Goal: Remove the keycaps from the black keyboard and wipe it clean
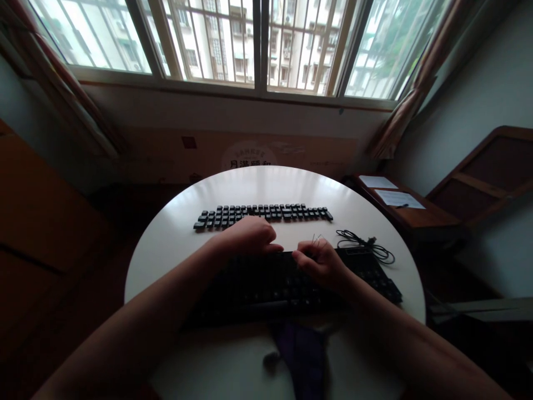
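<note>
The black keyboard sat on the round white table, right hand closed around some thin wire tool at its back edge. My left hand was curled near that edge too, couldn't tell if it held anything. Loose keycaps sat in rows behind, cable coiled off right.

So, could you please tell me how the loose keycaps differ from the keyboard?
The loose keycaps are many small separate pieces set out in rows, while the keyboard is one long body. The keycaps lie toward the far side of the table; the keyboard lies nearer the camera. The keycaps stand out clearly against the white surface, whereas the keyboard is mostly in shadow. Both look dark.
</note>
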A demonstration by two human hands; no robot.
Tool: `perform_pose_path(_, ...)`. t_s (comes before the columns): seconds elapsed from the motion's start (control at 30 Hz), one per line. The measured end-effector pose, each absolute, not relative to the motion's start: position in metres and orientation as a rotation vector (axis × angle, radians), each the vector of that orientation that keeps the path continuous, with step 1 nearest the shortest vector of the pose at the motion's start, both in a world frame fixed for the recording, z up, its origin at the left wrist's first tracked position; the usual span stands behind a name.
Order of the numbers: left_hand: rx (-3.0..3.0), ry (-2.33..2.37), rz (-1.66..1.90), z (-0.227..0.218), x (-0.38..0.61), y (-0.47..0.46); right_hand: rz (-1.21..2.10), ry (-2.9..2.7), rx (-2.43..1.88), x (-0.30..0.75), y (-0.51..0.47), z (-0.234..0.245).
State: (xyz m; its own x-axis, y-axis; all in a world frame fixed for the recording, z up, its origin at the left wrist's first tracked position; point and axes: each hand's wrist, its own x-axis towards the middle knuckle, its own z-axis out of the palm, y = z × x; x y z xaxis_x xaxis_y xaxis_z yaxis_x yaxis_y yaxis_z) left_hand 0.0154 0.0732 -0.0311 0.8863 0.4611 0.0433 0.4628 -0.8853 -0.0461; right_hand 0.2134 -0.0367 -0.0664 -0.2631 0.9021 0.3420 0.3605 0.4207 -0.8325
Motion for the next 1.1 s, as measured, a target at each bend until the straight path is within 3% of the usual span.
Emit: perform_pose_path(1.1, -3.045, -0.841, 0.067, -0.0333, 0.0177, 0.0721, 0.984, -1.805, -1.059, 0.2078, -0.0346, -0.0737)
